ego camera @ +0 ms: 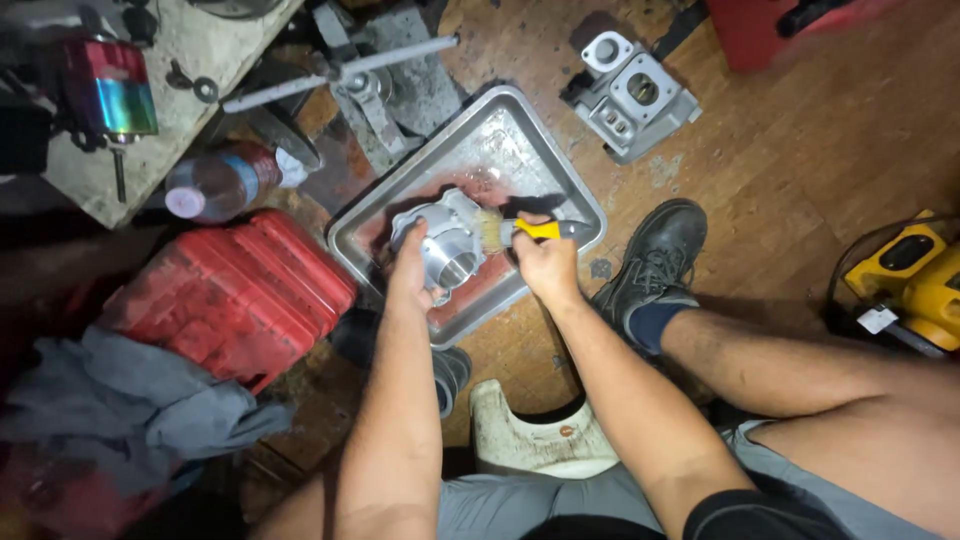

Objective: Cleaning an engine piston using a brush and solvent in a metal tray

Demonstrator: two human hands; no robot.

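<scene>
My left hand [412, 268] grips a round silver metal engine part [447, 240] and holds it over a shallow metal tray [560, 165] that has reddish liquid in it. My right hand [545, 262] is closed on a paintbrush [520, 231] with a yellow-and-grey handle. The pale bristles press against the right side of the metal part. Both forearms reach forward from the bottom of the view.
A red plastic case [235, 295] lies left of the tray, grey cloth [120, 400] beside it. A plastic bottle [220, 182] and metal parts sit at upper left. A grey engine block piece [630, 92] lies on the wooden floor. A yellow tool [915, 280] is right; my black shoe [655, 255] is near the tray.
</scene>
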